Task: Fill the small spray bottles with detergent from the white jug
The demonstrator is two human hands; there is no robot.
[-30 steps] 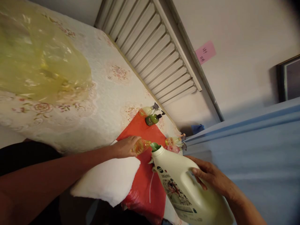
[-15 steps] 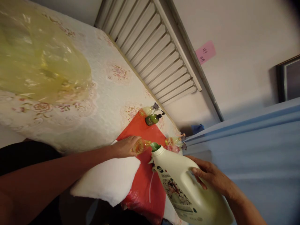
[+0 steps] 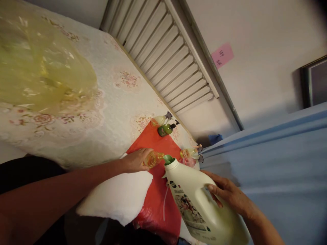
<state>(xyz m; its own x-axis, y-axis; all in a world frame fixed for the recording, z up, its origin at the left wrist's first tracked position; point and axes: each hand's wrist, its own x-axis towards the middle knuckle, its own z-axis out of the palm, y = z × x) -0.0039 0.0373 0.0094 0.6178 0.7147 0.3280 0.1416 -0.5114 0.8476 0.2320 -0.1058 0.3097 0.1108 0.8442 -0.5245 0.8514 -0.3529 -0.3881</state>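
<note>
My left hand (image 3: pixel 136 160) is closed around a clear ribbed bottle (image 3: pixel 153 159) holding amber liquid, its neck pointing right. A large pale green detergent jug (image 3: pixel 204 200) is in my right hand (image 3: pixel 224 190), the fingers wrapped through its handle. The jug is tilted, and its green-lined mouth meets the bottle's neck; whether they touch I cannot tell. Beneath the bottle is a red mat (image 3: pixel 163 183). A spray head (image 3: pixel 166 178) with a white dip tube (image 3: pixel 165 204) lies on it, partly hidden by the jug.
Toward the back of the mat stand a green pump bottle (image 3: pixel 165 129) and a pale spray bottle (image 3: pixel 158 120). Behind the jug are a yellow bottle (image 3: pixel 187 152) and a pink one (image 3: pixel 187 161). A white cloth (image 3: pixel 120 197), yellow plastic bag (image 3: pixel 46 64), radiator (image 3: pixel 163 58) and blue cover (image 3: pixel 286 163) surround them.
The liquid in the bottle looks slightly fuller. Both hands keep their grip, and the jug has shifted a little to the left as the view moved slightly.
</note>
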